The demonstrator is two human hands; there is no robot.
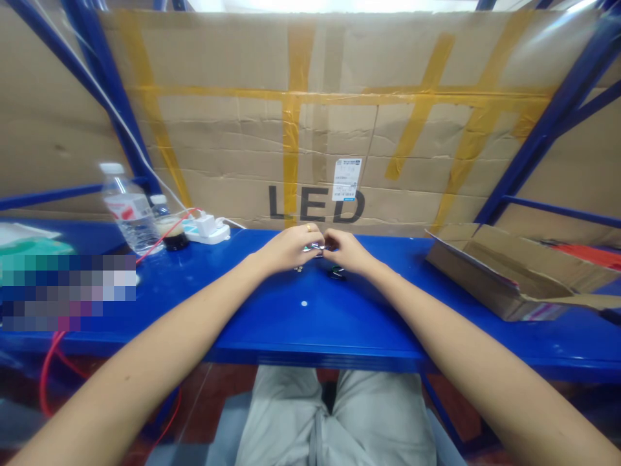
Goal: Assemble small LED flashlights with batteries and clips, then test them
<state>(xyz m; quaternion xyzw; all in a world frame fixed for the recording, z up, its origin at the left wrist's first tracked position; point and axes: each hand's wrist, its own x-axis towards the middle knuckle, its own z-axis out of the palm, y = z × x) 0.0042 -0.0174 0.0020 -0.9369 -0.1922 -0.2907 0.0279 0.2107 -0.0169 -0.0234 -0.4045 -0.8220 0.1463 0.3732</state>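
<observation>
Over the far middle of the blue table [359, 323], my left hand [291, 249] and my right hand [347, 251] meet with bent fingers. Between their fingertips is a small shiny piece [316, 246], mostly covered, so its kind does not show. Both hands are closed around it. A small black item [336, 273] lies on the table just below my right hand. Several tiny brass-coloured bits [298, 268] lie below my left hand. Nearer to me, a small white round spot [304, 303] shows on the table.
At left stand a water bottle [129, 210], a dark-liquid bottle [171, 226] and a white power strip [208, 230] with a red cable [165, 234]. An open cardboard box [490, 278] sits at right. Behind rises a large taped carton [233, 155] between blue posts.
</observation>
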